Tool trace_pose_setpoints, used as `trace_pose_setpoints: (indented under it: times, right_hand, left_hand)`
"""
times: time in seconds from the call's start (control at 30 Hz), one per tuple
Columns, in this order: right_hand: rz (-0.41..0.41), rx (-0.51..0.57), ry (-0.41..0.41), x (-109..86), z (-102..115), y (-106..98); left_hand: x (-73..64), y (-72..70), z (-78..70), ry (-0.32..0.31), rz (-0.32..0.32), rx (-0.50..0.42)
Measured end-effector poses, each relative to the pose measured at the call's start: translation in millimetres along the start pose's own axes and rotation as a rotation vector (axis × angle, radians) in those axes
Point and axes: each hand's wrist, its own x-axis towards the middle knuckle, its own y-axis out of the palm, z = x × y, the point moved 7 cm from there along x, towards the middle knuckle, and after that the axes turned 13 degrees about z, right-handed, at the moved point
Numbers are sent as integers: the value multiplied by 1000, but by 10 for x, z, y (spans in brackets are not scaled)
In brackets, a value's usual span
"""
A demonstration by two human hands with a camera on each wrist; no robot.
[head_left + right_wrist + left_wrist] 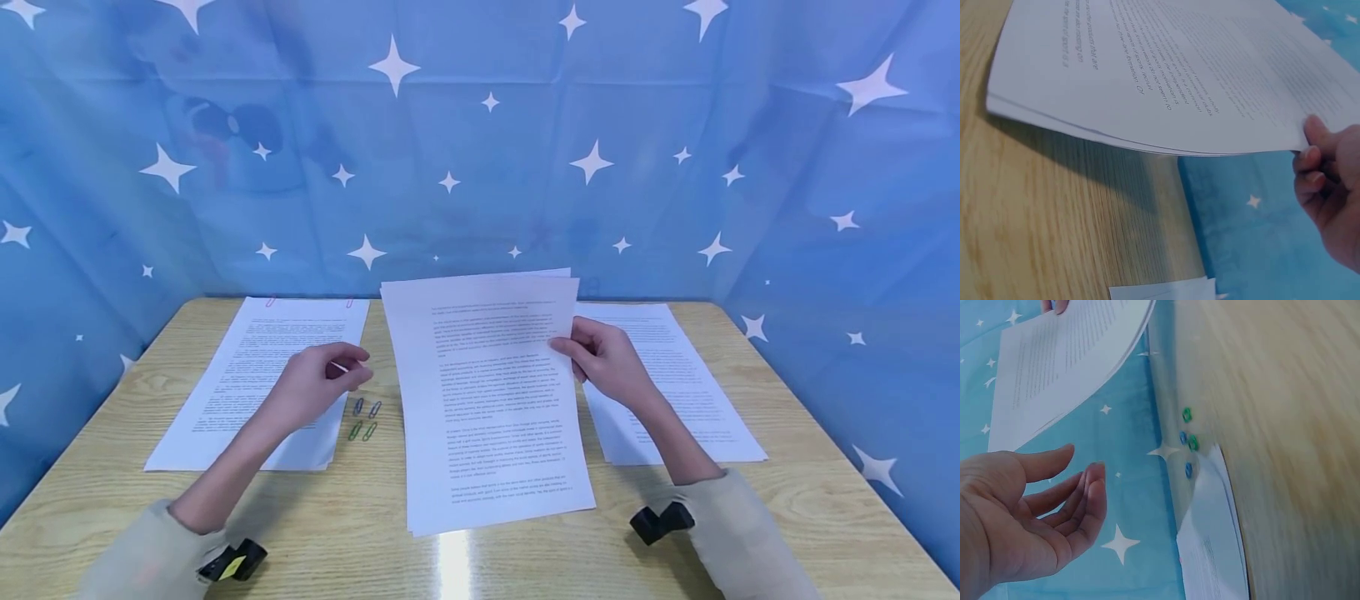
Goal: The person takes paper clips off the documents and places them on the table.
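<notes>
My right hand (609,360) pinches the right edge of a few printed sheets (491,400), thumb in front and fingers behind. In the right wrist view the sheets (1147,81) are raised off the table, their edges slightly offset. My left hand (318,383) hovers above the left paper stack (247,392), fingers loosely bent with nothing between them. In the left wrist view a gap shows between thumb and fingertips of the left hand (1041,512). Blue paper clips (374,409) and green paper clips (370,431) lie just right of that stack.
Two pink clips (349,302) sit on the left stack's top edge. Another printed stack (682,392) lies at the right, partly behind the raised sheets. The wooden table (337,533) ends at a blue star-patterned curtain (480,167).
</notes>
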Motion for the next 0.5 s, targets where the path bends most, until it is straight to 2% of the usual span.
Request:
trace_pose_setpoints:
  times: [0.27,0.5]
  right_hand:
    - [-12,32,-4,-7,-30,-16]
    - [-31,86,-11,-3,-50,-38]
  left_hand:
    - [101,105,-154,78,4,-109]
    - [206,213,-292,192,43,-150]
